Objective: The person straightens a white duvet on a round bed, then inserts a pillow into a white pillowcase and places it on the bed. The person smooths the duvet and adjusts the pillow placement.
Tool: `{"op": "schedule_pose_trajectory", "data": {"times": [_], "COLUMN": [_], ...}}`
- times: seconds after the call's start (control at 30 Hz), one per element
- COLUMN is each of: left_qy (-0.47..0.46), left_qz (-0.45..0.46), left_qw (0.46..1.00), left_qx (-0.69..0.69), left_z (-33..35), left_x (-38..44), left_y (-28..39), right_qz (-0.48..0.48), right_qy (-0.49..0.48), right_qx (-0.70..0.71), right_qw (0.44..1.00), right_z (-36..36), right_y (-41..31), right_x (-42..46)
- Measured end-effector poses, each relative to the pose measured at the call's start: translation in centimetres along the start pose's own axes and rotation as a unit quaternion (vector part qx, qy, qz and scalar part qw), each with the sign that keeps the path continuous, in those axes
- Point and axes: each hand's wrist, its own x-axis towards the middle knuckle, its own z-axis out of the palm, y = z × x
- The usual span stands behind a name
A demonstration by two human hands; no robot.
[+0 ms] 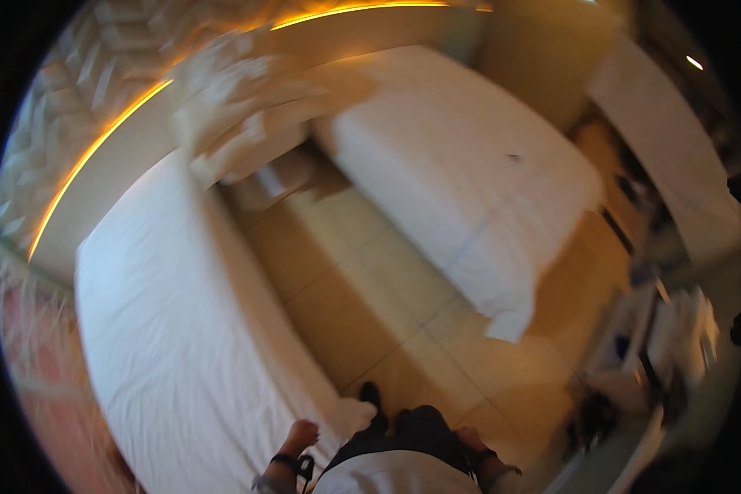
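Observation:
My left hand (pixel 302 434) is over the foot end of a near bed (pixel 185 321) covered with a wrinkled white sheet. Its fingers are curled in and nothing shows in them; a dark band circles the wrist. Down by my right thigh, my right hand (pixel 471 437) is blurred, its fingers partly hidden. A loose corner of the white sheet (pixel 353 415) bulges beside my leg. Across the aisle stands a second bed (pixel 444 142), also sheeted in white, with a small dark object (pixel 514 157) on top and a sheet corner hanging at its foot.
Pillows or bundled bedding (pixel 247 105) are heaped between the beds' head ends. Tiled floor (pixel 370 259) runs along the aisle. A cart or bin with white linen (pixel 679 333) stands at right, near a dark blurred item (pixel 593 420). A sheer curtain (pixel 43 383) hangs at left.

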Motion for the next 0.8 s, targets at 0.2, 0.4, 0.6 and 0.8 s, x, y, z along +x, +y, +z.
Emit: {"op": "schedule_pose_trajectory", "data": {"times": [0.2,0.4,0.6,0.8], "left_qy": [0.033,0.017,0.030,0.044], "left_qz": [-0.091,-0.107,-0.044,-0.046], "left_qw": [0.988,0.994,0.994,0.986], "left_qx": [-0.124,-0.002,0.096,0.156], "left_z": [-1.1,2.5,4.5,5.6], "left_x": [3.0,8.6,9.9,10.0], "left_y": [6.2,15.7,28.1,36.6], "right_qz": [0.126,-0.139,-0.004,0.107], "right_qy": [0.062,0.001,-0.039,0.055], "right_qx": [0.183,-0.146,0.051,-0.160], "right_qw": [0.973,0.979,0.998,0.980], "right_z": [-5.3,-7.8,-11.5,-23.3], "right_y": [-4.5,-2.1,0.0,3.7], "right_x": [6.3,15.7,26.6,34.9]}}
